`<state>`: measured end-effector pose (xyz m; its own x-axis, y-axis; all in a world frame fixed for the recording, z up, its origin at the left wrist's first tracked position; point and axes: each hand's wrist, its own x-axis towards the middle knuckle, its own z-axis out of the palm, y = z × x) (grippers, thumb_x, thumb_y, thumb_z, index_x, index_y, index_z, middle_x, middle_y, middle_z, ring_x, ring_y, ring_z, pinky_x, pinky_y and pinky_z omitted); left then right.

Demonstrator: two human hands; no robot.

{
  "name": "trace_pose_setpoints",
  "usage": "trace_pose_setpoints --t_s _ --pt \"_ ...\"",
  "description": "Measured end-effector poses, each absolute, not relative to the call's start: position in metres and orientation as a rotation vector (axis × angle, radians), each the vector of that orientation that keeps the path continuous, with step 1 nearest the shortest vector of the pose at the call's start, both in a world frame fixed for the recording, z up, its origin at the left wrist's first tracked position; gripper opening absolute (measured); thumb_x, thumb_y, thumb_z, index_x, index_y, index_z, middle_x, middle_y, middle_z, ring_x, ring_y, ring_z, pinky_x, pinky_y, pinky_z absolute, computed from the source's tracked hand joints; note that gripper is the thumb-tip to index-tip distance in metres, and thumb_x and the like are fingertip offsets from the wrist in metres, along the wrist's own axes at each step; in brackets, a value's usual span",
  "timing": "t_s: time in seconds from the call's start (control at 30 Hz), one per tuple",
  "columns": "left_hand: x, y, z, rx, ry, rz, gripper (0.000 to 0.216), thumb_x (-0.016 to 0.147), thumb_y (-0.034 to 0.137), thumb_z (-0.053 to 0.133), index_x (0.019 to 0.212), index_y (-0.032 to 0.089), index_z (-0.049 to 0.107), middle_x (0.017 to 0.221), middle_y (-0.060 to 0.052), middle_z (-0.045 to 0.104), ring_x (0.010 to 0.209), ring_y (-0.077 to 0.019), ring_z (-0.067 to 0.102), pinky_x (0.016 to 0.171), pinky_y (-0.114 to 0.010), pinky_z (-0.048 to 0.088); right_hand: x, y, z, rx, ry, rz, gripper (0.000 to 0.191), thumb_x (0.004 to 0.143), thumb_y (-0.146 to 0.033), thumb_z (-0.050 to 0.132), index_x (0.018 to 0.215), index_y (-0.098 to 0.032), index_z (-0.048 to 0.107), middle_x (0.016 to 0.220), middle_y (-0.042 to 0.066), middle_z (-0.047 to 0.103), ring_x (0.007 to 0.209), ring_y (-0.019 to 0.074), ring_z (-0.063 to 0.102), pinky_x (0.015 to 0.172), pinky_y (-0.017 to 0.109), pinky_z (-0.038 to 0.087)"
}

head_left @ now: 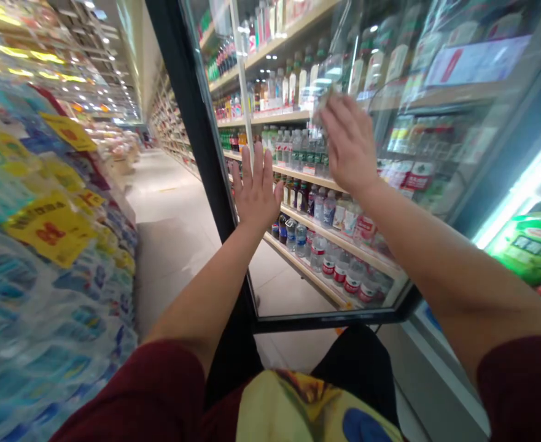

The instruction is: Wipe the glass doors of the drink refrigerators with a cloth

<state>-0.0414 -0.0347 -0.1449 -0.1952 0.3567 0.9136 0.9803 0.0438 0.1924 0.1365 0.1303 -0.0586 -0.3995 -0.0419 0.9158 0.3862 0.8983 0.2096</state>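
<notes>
First-person view of a glass cooler door [201, 153] standing open in a supermarket aisle, with two bare hands up at its pane. On the left, an open left hand [256, 196], fingers upright and slightly spread, palm toward the glass pane [288, 294], near the black edge of the door, with nothing visible in its grip; hard to tell whether touching the glass or just short of it. Higher and to the right, a right hand [350, 144], fingers together and partly bent over a small, blurred, crumpled cloth, by the look of it [320, 116], at the upper middle of the pane; palm side hidden, so impossible to tell how firm the hold. Beyond the glass or mirrored in it, shelves of bottled drinks [339, 273]. At far right, a green bottle [532, 239] beside a bright strip light [519, 193]; at far left, stacked plastic-wrapped packs [26, 294] with yellow signs [49, 230]. For an even wipe: spread the cloth flat under the fingers, press lightly, overlap the strokes. Best to steady the door at its edge, to avoid swinging and fresh fingerprints.
</notes>
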Motion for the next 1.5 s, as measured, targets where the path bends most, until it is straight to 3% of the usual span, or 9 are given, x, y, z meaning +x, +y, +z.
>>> trace_pose_setpoints --t_s 0.13,0.23,0.37,0.6,0.73,0.97,1.17,1.4,1.5 --pt "-0.044 -0.034 -0.145 -1.367 -1.58 -1.162 0.079 0.101 0.066 0.042 0.164 0.018 0.04 0.175 -0.01 0.025 0.169 -0.0261 0.002 0.141 -0.048 -0.017 0.114 0.116 0.011 -0.591 -1.664 -0.268 0.061 0.108 -0.012 0.028 0.169 -0.007 0.034 0.175 0.007 0.025 0.166 0.0264 0.016 0.141 0.049 0.008" --pt "-0.048 -0.04 -0.148 -1.358 -1.487 -1.19 0.087 0.1 0.075 0.03 0.163 0.017 0.04 0.174 -0.011 0.028 0.169 -0.0226 0.009 0.144 -0.044 -0.006 0.086 0.087 0.02 -0.218 -1.937 -0.323 0.067 0.104 -0.009 0.035 0.169 -0.026 0.035 0.174 -0.006 0.029 0.167 0.0184 0.015 0.142 0.047 0.011" --pt "-0.056 -0.055 -0.151 -1.322 -1.402 -1.264 0.089 0.101 0.074 0.016 0.167 0.016 0.025 0.177 -0.013 0.016 0.169 -0.0182 0.008 0.145 -0.039 0.006 0.074 0.073 0.009 0.165 -2.179 -0.382 0.067 0.1 -0.013 0.042 0.16 -0.042 0.046 0.167 -0.015 0.04 0.166 0.0157 0.019 0.141 0.049 0.015" --pt "-0.058 -0.068 -0.161 -1.3 -1.298 -1.49 0.09 0.101 0.074 0.019 0.167 0.014 0.026 0.176 -0.015 0.02 0.168 -0.0222 0.016 0.144 -0.038 0.014 0.09 0.067 -0.087 0.093 -2.169 -0.323 0.071 0.098 -0.001 0.034 0.164 -0.023 0.047 0.171 -0.002 0.035 0.167 0.0234 0.015 0.14 0.057 0.013" --pt "-0.058 -0.073 -0.167 -1.291 -1.283 -1.611 0.082 0.105 0.066 0.019 0.168 0.013 0.026 0.175 -0.015 0.024 0.166 -0.0213 0.023 0.142 -0.036 0.023 0.094 0.065 -0.154 0.309 -2.284 -0.456 0.049 0.104 -0.017 0.048 0.142 -0.041 0.068 0.156 -0.019 0.053 0.153 0.0051 0.045 0.134 0.022 0.033" --pt "-0.057 -0.074 -0.171 -1.284 -1.291 -1.593 0.083 0.104 0.069 0.021 0.167 0.015 0.033 0.172 -0.014 0.032 0.164 -0.0222 0.029 0.142 -0.038 0.022 0.091 0.088 -0.171 -0.129 -1.935 -0.306 0.067 0.098 -0.006 0.039 0.161 -0.023 0.054 0.168 0.008 0.037 0.164 0.029 0.027 0.134 0.063 0.026" --pt "-0.06 -0.079 -0.178 -1.298 -1.363 -1.429 0.081 0.105 0.065 0.016 0.17 0.017 0.025 0.175 -0.014 0.025 0.167 -0.0248 0.022 0.144 -0.045 0.018 0.083 0.055 -0.271 0.287 -2.019 -0.475 0.04 0.092 -0.023 0.061 0.119 -0.047 0.08 0.143 -0.022 0.063 0.146 0.0026 0.053 0.114 0.012 0.048" --pt "-0.049 -0.056 -0.218 -1.288 -1.611 -1.095 0.073 0.103 0.053 0.044 0.163 0.013 0.043 0.171 -0.019 0.032 0.168 -0.0378 0.01 0.139 -0.067 0.002 0.148 0.15 -0.241 -0.329 -1.684 -0.282 0.069 0.104 -0.008 0.034 0.171 -0.026 0.036 0.169 0.007 0.039 0.167 0.0212 0.013 0.138 0.06 0.01" --pt "-0.041 -0.042 -0.232 -1.229 -1.665 -1.05 0.069 0.102 0.047 0.052 0.161 0.012 0.046 0.171 -0.02 0.031 0.167 -0.0405 0.006 0.136 -0.071 -0.002 0.155 0.137 -0.267 -0.31 -1.647 -0.338 0.067 0.106 -0.011 0.037 0.172 -0.019 0.031 0.172 0.01 0.033 0.168 0.0212 0.007 0.139 0.054 0.008"
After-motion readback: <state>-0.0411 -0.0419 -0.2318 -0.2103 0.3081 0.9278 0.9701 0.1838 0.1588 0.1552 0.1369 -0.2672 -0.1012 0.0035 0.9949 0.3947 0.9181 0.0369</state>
